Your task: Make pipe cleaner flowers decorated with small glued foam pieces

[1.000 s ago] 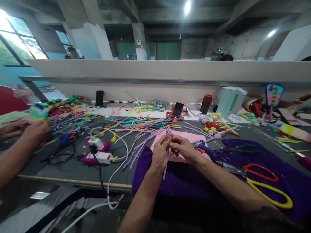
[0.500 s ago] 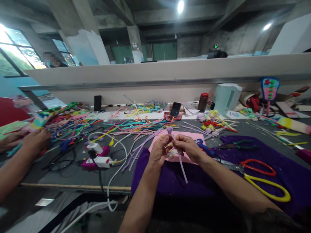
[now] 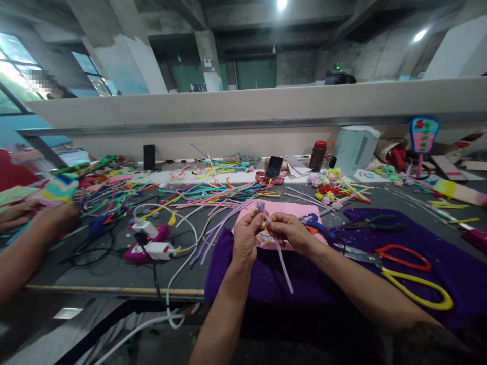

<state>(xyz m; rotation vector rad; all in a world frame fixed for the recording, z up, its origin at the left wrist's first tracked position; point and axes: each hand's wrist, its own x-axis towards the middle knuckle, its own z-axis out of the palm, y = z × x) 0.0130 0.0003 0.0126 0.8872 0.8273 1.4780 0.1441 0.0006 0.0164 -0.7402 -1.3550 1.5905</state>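
Observation:
Between my two hands is a lilac pipe cleaner (image 3: 283, 266), its top end coiled into a small tuft and its tail hanging down toward me. My left hand (image 3: 247, 230) pinches it just below the tuft. The fingers of my right hand (image 3: 291, 230) close on the stem right beside. Under both hands lies a pink sheet (image 3: 300, 210) with small bits on it, resting on a purple cloth (image 3: 262, 276). A blue glue gun (image 3: 319, 227) is close to my right hand, with large scissors (image 3: 380, 261) and pliers (image 3: 384, 223) farther right.
Loose pipe cleaners (image 3: 213, 195) cover the table's middle. A power strip (image 3: 148, 248) with white cables sits at left, near a co-worker's hands (image 3: 57, 218). Along the back stand a phone (image 3: 274, 167), a bottle (image 3: 318, 154) and a kettle (image 3: 355, 147).
My hands stay together on the lilac pipe cleaner, shifted only slightly, and its tail hangs at much the same slant. The view has tilted a little.

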